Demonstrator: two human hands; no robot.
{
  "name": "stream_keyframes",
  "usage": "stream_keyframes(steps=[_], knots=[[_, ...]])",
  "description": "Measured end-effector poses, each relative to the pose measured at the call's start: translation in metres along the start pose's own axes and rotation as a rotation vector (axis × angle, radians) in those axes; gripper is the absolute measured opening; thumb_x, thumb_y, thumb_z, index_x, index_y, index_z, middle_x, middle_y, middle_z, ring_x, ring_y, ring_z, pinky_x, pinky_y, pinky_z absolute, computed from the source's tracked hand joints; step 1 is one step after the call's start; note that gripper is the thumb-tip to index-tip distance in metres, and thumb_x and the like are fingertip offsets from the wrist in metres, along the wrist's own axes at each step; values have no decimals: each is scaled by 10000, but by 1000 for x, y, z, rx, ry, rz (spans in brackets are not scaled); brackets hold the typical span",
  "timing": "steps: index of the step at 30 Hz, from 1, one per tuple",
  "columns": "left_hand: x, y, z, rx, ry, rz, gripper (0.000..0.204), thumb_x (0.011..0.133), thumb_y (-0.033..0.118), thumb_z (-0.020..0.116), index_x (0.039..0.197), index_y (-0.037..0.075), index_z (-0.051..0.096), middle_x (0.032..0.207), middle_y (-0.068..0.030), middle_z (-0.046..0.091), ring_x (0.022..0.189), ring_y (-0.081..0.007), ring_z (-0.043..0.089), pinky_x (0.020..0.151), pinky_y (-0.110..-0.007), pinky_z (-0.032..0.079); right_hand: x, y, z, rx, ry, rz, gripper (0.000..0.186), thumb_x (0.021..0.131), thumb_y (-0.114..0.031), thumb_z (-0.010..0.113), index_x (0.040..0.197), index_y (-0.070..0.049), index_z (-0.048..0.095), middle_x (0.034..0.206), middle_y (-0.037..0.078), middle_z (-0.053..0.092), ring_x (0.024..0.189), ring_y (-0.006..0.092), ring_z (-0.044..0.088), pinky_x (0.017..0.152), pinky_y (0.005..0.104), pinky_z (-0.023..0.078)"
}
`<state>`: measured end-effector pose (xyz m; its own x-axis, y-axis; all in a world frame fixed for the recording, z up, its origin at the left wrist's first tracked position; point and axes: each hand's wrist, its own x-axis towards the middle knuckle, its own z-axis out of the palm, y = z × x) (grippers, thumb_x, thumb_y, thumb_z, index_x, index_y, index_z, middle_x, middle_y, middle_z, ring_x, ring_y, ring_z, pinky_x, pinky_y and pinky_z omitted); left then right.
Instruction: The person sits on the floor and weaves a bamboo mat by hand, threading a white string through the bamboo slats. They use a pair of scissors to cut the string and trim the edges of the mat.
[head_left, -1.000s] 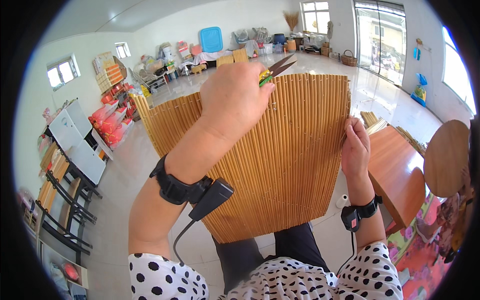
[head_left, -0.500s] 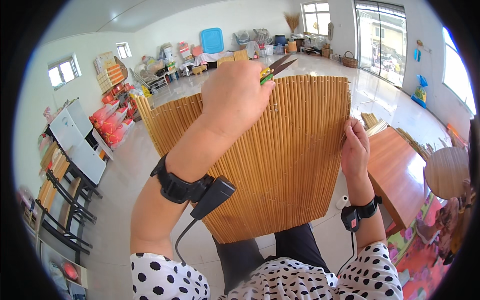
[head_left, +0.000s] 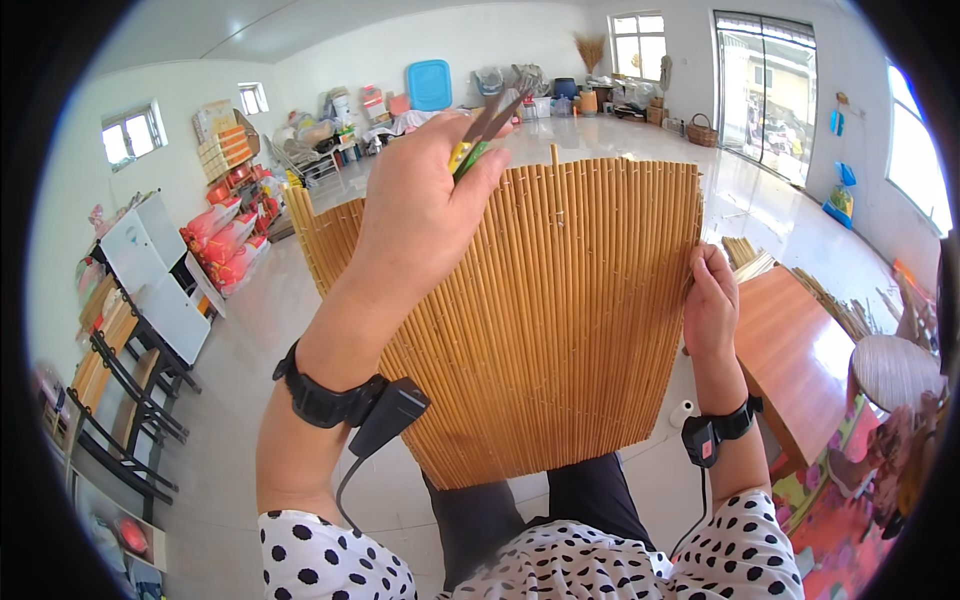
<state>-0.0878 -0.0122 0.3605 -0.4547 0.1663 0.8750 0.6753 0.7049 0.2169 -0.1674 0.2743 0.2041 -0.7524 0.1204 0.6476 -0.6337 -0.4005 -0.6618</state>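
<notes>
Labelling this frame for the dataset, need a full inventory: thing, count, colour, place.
Reed mat: 1, golden tan, held upright over the lap.
Scissors: 1, yellow-green handles, at the mat's top edge.
Wooden table: 1, orange-brown, right.
Thread spool: 1, white, floor beside the table.
Loose reeds: a pile, tan, behind the table.
Folding frames: several, black, left.
Sacks: several, red, left wall.
Left hand: grips the scissors; black wristband.
Right hand: pinches the mat's right edge; black wristband.
</notes>
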Motion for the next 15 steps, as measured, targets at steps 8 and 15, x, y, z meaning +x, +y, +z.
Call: stream_keyframes(steps=[8, 15], knots=[[-41, 4, 20, 552, -246, 398, 76, 761, 12, 629, 833, 34, 623, 1392, -117, 600, 636, -223, 672, 545, -331, 520, -2, -2, 5, 15, 18, -6, 81, 1015, -104, 501, 950, -59, 515, 948, -22, 449, 910, 93, 413, 884, 246, 333], [-47, 7, 23, 561, -289, 408, 44, 784, 30, 613, 790, 26, 570, 1385, -148, 597, 536, -205, 640, 474, -325, 501, 0, -1, -1, 21, -20, 3, 92, 1019, -112, 497, 949, -57, 519, 960, -20, 462, 920, 96, 423, 898, 253, 339]])
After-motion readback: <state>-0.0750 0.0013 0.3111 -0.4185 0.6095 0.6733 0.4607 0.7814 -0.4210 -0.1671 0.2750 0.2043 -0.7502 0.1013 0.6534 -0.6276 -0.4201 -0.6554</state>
